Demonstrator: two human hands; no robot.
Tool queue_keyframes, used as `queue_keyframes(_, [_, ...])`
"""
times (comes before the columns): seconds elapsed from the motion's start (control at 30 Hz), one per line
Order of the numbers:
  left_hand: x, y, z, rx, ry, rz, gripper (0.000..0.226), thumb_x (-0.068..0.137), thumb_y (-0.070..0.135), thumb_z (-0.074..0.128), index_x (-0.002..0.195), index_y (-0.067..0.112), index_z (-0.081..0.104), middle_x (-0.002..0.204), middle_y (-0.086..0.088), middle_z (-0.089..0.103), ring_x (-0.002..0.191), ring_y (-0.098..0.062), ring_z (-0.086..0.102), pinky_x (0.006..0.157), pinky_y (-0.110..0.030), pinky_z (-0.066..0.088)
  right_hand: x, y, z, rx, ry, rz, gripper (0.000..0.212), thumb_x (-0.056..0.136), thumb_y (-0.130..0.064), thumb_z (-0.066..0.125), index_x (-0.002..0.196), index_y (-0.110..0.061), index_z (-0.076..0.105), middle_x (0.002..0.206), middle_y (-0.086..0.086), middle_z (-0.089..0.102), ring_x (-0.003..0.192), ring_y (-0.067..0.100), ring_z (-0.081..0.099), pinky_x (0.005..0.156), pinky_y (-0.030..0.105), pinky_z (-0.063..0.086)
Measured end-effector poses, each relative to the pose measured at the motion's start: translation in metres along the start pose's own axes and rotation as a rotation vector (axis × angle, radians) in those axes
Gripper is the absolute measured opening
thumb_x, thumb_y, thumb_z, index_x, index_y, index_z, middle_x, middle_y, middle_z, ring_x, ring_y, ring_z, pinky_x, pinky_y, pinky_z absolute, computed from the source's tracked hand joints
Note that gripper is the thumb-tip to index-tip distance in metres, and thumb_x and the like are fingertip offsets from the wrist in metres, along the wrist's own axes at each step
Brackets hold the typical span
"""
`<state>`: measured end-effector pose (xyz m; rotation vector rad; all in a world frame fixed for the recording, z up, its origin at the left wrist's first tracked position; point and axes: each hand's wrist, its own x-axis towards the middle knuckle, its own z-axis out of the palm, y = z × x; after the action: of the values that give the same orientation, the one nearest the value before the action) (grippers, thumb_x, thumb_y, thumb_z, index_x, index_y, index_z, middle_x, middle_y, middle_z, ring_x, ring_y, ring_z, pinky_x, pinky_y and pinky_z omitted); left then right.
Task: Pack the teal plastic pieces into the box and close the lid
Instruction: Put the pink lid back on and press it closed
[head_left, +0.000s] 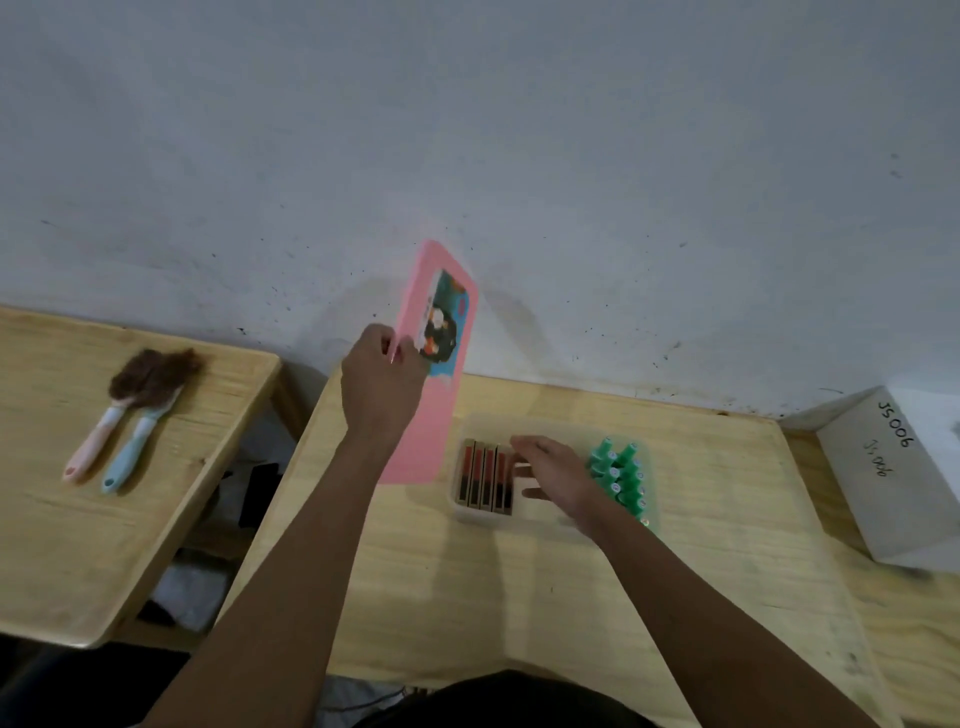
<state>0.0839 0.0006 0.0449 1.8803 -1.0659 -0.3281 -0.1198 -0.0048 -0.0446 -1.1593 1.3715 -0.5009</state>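
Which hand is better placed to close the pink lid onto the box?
Left. The left hand grips the pink rectangular plastic lid, raised beside the translucent plastic box. The right hand lies open over the box, near the teal plastic pieces, holding nothing.

The box (530, 519) sat on the worktop (519, 597), plastic pieces (623, 478) in its right end. The lid (426, 431) was just left of it, two brushes (150, 374) way off left.

flat pink plastic lid (422, 439): bubblegum pink, with a cartoon panel in blue, black, white and some orange
see-through plastic box (493, 519): milky, no print
ribbed teal plastic pieces (626, 475): green-teal, paler tips
slim rectangular sticks (485, 478): dark red, goldish edges
wooden surface (519, 597): pale yellow, fine grain
pink-handled brush (96, 441): brown bristles
blue-handled brush (132, 447): same brown
white block (893, 493): black handwriting
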Motion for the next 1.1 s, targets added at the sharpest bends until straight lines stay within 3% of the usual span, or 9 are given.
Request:
queue_keyframes(0.13, [-0.006, 0.016, 0.009, -0.395, 0.015, -0.243, 0.014, 0.092, 0.024, 0.053, 0.097, 0.011, 0.055, 0.09, -0.001, 0.064, 0.083, -0.013, 0.066, 0.06, -0.022, 0.056, -0.002, -0.004, 0.0, 0.348, -0.141, 0.059, 0.046, 0.095, -0.052, 0.05, 0.123, -0.017, 0.059, 0.109, 0.008, 0.066, 0.101, 0.023, 0.062, 0.09, 0.041, 0.054])
queue_keyframes(0.23, [-0.019, 0.004, 0.025, -0.614, -0.053, -0.438, 0.012, 0.09, 0.021, 0.055, 0.096, 0.011, 0.057, 0.097, -0.009, 0.068, 0.09, -0.025, 0.068, 0.072, -0.037, 0.059, -0.003, -0.006, -0.002, 0.669, -0.152, 0.022, 0.043, 0.097, -0.036, 0.053, 0.13, -0.008, 0.055, 0.117, 0.017, 0.066, 0.105, 0.028, 0.061, 0.095, 0.045, 0.053])
queue_keyframes(0.3, [-0.026, -0.006, 0.034, -0.75, -0.114, -0.551, 0.014, 0.088, 0.015, 0.055, 0.101, 0.01, 0.056, 0.1, -0.013, 0.068, 0.091, -0.03, 0.067, 0.078, -0.041, 0.056, -0.002, -0.005, -0.01, 0.832, -0.034, -0.002, 0.04, 0.094, -0.022, 0.06, 0.13, -0.004, 0.054, 0.119, 0.017, 0.068, 0.102, 0.026, 0.064, 0.084, 0.04, 0.058])
queue_keyframes(0.5, [-0.026, -0.028, 0.044, -0.945, -0.2, -0.736, 0.041, 0.083, 0.01, 0.053, 0.122, 0.003, 0.047, 0.1, -0.016, 0.063, 0.086, -0.03, 0.062, 0.072, -0.042, 0.054, -0.006, 0.008, -0.055, 0.561, 0.146, -0.011, 0.046, 0.083, -0.024, 0.075, 0.12, -0.005, 0.056, 0.104, 0.016, 0.07, 0.087, 0.028, 0.064, 0.066, 0.037, 0.057])
queue_keyframes(0.6, [-0.021, -0.039, 0.046, -0.82, -0.165, -0.744, 0.034, 0.085, 0.021, 0.059, 0.117, 0.009, 0.057, 0.106, -0.015, 0.067, 0.093, -0.029, 0.067, 0.078, -0.043, 0.058, -0.013, 0.009, -0.086, 0.352, 0.106, -0.048, 0.046, 0.081, -0.031, 0.077, 0.119, -0.012, 0.059, 0.106, 0.015, 0.071, 0.084, 0.025, 0.067, 0.064, 0.035, 0.055])
queue_keyframes(0.73, [-0.027, -0.046, 0.047, -0.517, -0.32, -0.699, 0.018, 0.087, 0.027, 0.062, 0.079, 0.011, 0.062, 0.081, -0.011, 0.065, 0.07, -0.025, 0.064, 0.066, -0.038, 0.059, -0.007, 0.005, -0.116, 0.103, 0.236, -0.08, 0.045, 0.077, -0.033, 0.08, 0.116, -0.016, 0.065, 0.106, 0.004, 0.07, 0.083, 0.018, 0.066, 0.061, 0.026, 0.053])
queue_keyframes(0.87, [-0.043, -0.064, 0.055, 0.212, -0.472, -0.264, 0.048, 0.089, 0.045, 0.049, 0.055, 0.011, 0.056, 0.062, -0.008, 0.061, 0.063, -0.03, 0.062, 0.056, -0.027, 0.045, 0.017, 0.011, -0.126, -0.214, 0.43, -0.087, 0.056, 0.086, -0.039, 0.069, 0.133, -0.015, 0.052, 0.126, 0.004, 0.053, 0.107, 0.023, 0.056, 0.084, 0.032, 0.048])
queue_keyframes(1.0, [-0.061, -0.075, 0.063, 0.468, -0.458, -0.132, 0.051, 0.091, 0.05, 0.039, 0.075, 0.01, 0.066, 0.084, -0.011, 0.068, 0.085, -0.033, 0.065, 0.068, -0.03, 0.045, 0.035, 0.027, -0.119, -0.514, 0.378, 0.001, 0.071, 0.086, -0.061, 0.043, 0.14, -0.015, 0.042, 0.139, 0.016, 0.05, 0.126, 0.036, 0.045, 0.104, 0.043, 0.035])
queue_keyframes(1.1, [-0.073, -0.076, 0.064, 0.543, -0.469, -0.066, 0.05, 0.094, 0.047, 0.034, 0.081, 0.012, 0.067, 0.086, -0.009, 0.07, 0.082, -0.03, 0.066, 0.068, -0.03, 0.046, 0.039, 0.038, -0.112, -0.613, 0.391, 0.02, 0.068, 0.09, -0.057, 0.033, 0.143, -0.015, 0.036, 0.138, 0.022, 0.043, 0.13, 0.038, 0.034, 0.108, 0.045, 0.025])
